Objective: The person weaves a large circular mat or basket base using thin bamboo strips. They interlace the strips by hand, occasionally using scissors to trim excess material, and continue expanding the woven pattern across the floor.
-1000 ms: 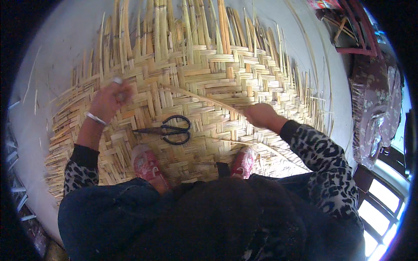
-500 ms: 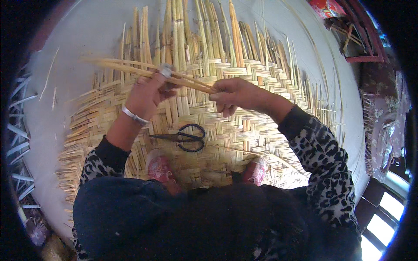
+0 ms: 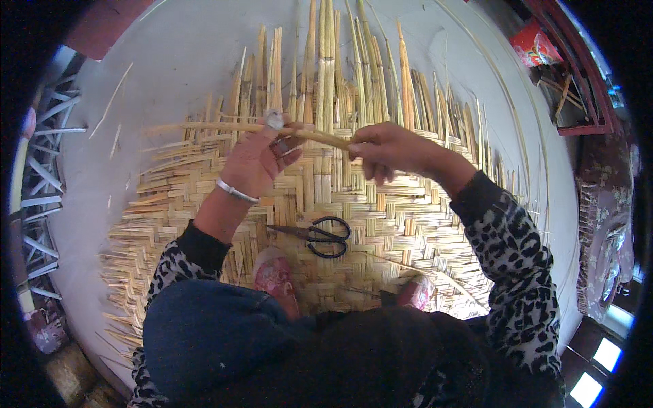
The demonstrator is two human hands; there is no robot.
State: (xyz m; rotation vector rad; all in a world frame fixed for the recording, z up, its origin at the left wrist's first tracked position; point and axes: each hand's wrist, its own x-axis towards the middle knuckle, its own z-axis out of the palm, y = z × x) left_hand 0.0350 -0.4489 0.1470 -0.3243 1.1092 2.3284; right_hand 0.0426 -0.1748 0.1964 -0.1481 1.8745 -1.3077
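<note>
Shoes, pink and worn [image 3: 275, 279], pin the near edge of the pale woven bamboo mat [image 3: 381, 224], so you crouch right on the weave. Black-handled scissors [image 3: 320, 234] lie just beyond your feet, within easy reach. Farther out, your left hand [image 3: 255, 160] and right hand [image 3: 388, 146] both close around one long bamboo strip [image 3: 204, 126], held level above the mat and across its loose upright ends, fingers curled tight on it.
</note>
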